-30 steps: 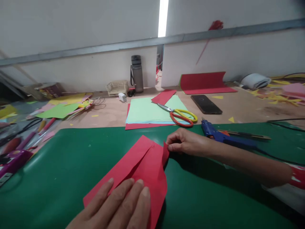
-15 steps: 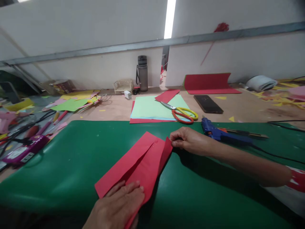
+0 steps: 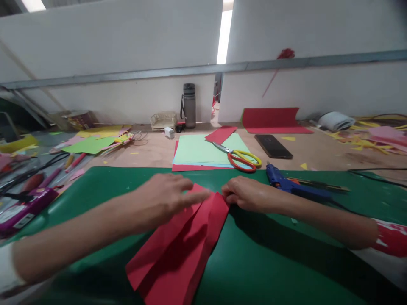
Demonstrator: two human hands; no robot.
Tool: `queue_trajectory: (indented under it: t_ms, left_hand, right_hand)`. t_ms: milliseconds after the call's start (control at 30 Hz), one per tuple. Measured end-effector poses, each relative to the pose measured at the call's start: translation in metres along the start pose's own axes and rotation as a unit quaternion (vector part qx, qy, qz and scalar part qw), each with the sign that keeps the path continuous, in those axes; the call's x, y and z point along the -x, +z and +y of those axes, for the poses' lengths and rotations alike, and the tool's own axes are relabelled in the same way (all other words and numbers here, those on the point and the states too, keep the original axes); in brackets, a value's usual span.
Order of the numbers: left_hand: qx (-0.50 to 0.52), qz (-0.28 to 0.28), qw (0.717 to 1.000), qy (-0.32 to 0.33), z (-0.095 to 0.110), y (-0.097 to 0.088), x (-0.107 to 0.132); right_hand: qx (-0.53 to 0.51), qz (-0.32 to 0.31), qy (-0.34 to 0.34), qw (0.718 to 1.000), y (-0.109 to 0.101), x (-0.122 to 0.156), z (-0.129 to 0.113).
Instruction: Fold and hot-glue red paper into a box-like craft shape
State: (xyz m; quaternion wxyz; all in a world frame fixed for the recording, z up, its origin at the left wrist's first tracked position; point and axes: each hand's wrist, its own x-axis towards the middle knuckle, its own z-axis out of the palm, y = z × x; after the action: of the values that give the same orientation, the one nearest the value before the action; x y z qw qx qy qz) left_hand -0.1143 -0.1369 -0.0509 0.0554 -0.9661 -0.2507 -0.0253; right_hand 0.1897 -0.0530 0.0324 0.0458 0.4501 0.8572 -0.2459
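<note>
A folded sheet of red paper point(image 3: 178, 250) lies at a slant on the green mat point(image 3: 260, 262). At its upper right corner my right hand point(image 3: 243, 194) pinches the folded flap between thumb and fingers. Over the paper's upper left part reaches my left hand point(image 3: 171, 197), its fingers stretched out and a little blurred. Its fingertips are close to the top of the fold; whether they touch the paper I cannot tell. To the right of my right hand lies a blue glue gun point(image 3: 282, 180).
Behind the mat, scissors point(image 3: 243, 159) rest on a stack of pale green paper point(image 3: 200, 150). A phone point(image 3: 273, 146), a bottle point(image 3: 190, 108) and a folded red card point(image 3: 273, 120) are farther back. A purple device point(image 3: 28, 209) and paper scraps crowd the left side.
My left hand has moved up from the paper's lower end to its upper part, fingers stretched out. My right hand stays pinching the corner. The view has tilted slightly up.
</note>
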Motion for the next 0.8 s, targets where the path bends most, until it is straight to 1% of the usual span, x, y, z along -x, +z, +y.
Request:
queue_trajectory:
  t_ms: [33,67,100,133,167,233,300,367,433,567,700,800]
  left_hand:
    - [-0.007,-0.024,0.999,0.042,-0.014,-0.034,-0.046]
    - [-0.013,-0.035,0.998,0.056,-0.022,-0.058,-0.081]
    - [-0.007,-0.04,0.997,0.072,-0.024,-0.073,-0.104]
    - [-0.001,-0.036,0.997,0.065,-0.022,-0.079,-0.115]
    - [0.003,-0.042,0.998,0.052,-0.018,-0.077,-0.117]
    - [0.019,-0.044,0.998,0.037,-0.008,-0.063,-0.108]
    - [0.037,-0.031,0.998,0.032,-0.002,-0.047,-0.096]
    - [0.052,-0.009,0.998,0.033,-0.002,-0.039,-0.092]
    - [0.066,0.002,0.997,0.029,-0.004,-0.038,-0.093]
    - [0.082,0.018,0.996,0.003,-0.006,-0.042,-0.096]
    - [0.089,-0.002,0.996,0.023,-0.006,-0.043,-0.095]
    - [0.09,0.007,0.995,0.04,-0.006,-0.04,-0.095]
  right_hand:
    - [0.002,-0.002,0.001,1.0,-0.001,-0.001,0.0]
    - [0.002,-0.005,0.003,1.0,-0.002,-0.002,0.0]
    - [0.002,-0.007,0.006,1.0,-0.002,-0.003,0.0]
    - [0.001,-0.01,0.009,1.0,-0.003,-0.005,0.0]
    - [-0.002,-0.014,0.013,1.0,-0.004,-0.007,0.0]
    - [-0.008,-0.024,0.02,0.999,-0.005,-0.01,0.001]
    - [-0.017,-0.039,0.026,0.999,-0.006,-0.013,0.003]
    - [-0.029,-0.053,0.033,0.998,-0.005,-0.017,0.006]
    - [-0.04,-0.061,0.041,0.996,-0.004,-0.02,0.009]
    - [-0.053,-0.061,0.054,0.995,-0.002,-0.024,0.011]
    - [-0.056,-0.063,0.063,0.994,-0.002,-0.027,0.01]
    - [-0.053,-0.062,0.065,0.995,-0.002,-0.027,0.009]
